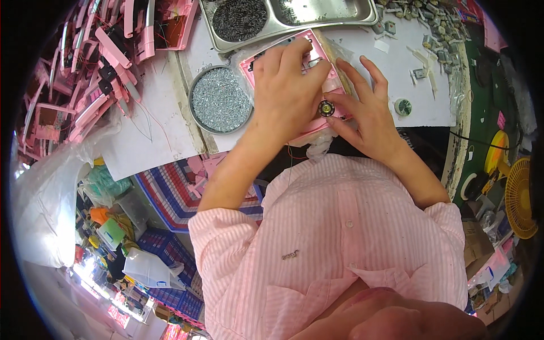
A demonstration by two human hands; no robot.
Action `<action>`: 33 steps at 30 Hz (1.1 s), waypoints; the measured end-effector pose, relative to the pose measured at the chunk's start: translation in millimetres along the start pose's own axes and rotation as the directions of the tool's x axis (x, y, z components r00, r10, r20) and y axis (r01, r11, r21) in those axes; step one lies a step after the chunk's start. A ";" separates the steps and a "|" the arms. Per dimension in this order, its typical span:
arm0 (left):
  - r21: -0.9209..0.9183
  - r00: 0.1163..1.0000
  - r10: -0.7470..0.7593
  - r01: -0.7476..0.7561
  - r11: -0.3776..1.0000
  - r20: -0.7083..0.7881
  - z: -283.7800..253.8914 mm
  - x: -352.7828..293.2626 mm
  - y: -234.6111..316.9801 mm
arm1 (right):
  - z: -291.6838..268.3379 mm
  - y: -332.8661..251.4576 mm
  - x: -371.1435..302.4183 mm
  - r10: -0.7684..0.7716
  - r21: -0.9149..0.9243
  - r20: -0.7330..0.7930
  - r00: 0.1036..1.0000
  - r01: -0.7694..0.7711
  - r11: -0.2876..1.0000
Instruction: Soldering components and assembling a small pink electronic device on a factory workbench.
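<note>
A pink plastic casing (334, 84) lies before me at the table's front edge, its inner side with small dark parts facing up. My left hand (290, 85) lies over it, fingers bent and gripping it; the palm hides much of the casing. Between the thumb and index finger of my right hand (367, 107) is a small round black speaker-like part (326, 108) with a yellowish centre, at the casing's near right side. The other right fingers are raised and spread. Clear plastic film (321, 148) hangs below the casing.
A round tray (191, 102) of small metal screws stands left of the casing. Behind is a steel tray (317, 24) with dark springs. Pink casings with wires (107, 73) pile up at left; small metal-and-white parts (433, 42) lie at right, near a green-and-white spool (403, 107).
</note>
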State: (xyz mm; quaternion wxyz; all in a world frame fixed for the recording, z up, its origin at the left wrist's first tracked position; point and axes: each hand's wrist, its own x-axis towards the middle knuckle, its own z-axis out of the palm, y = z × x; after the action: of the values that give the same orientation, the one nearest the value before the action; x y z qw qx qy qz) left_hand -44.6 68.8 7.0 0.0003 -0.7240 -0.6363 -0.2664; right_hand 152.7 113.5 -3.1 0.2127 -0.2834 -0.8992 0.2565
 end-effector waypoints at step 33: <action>0.127 0.997 -0.021 0.012 0.992 0.068 -10.5 -24.6 -18.5 | 5.9 -7.9 84.0 -0.234 -0.487 0.300 0.925 0.360 0.796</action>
State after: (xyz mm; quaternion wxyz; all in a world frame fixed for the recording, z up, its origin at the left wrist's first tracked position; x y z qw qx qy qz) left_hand -66.9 46.1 0.3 0.0219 -0.7260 -0.6576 -0.2001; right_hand 83.5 157.9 16.8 0.0602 -0.1549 -0.9860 -0.0096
